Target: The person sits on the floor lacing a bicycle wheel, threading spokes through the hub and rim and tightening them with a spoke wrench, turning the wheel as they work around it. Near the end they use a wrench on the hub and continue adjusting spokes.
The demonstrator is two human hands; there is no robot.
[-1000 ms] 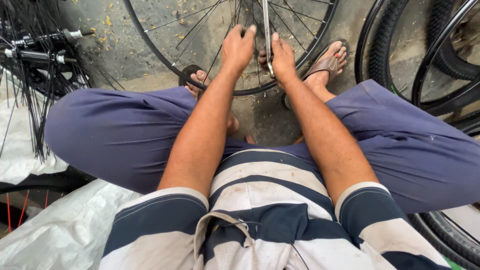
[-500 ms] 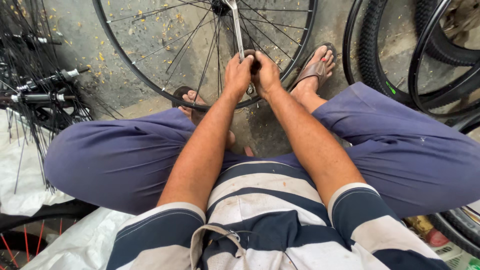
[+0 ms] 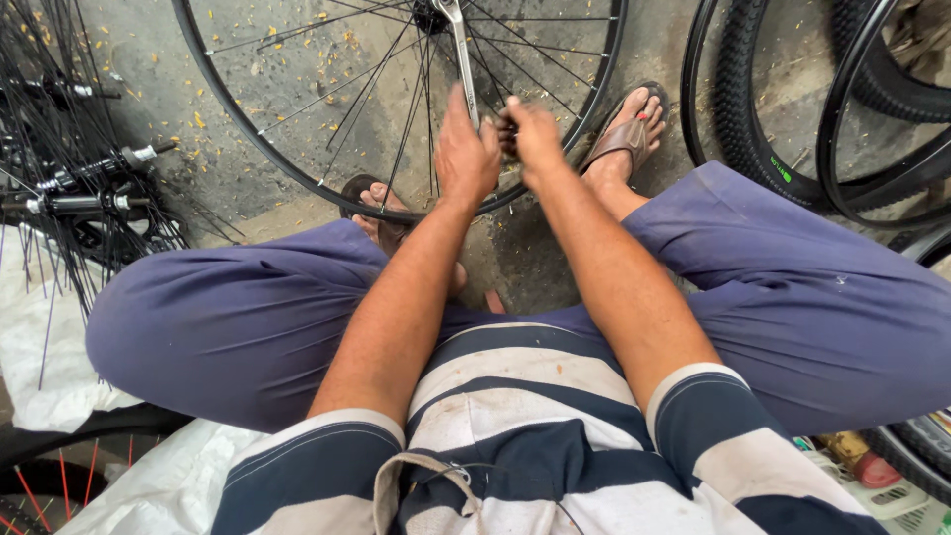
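A black spoked bicycle wheel [image 3: 238, 119] stands upright on the concrete in front of me, its rim between my sandalled feet. A long silver wrench [image 3: 459, 50] runs from the hub down toward my hands. My left hand [image 3: 464, 154] is closed around the lower end of the wrench near the rim. My right hand [image 3: 530, 139] sits right beside it, fingers curled on the spokes or a small part at the rim; what it grips is hidden.
Loose hubs with bundles of black spokes [image 3: 79, 188] lie at the left on white sacking [image 3: 40, 357]. Black tyres and rims [image 3: 783, 109] lean at the right. A red-spoked wheel [image 3: 50, 485] is at the bottom left.
The view has tilted so the wheel and hands sit lower in frame. Both hands stay together at the rim, shifting slightly along the wrench.
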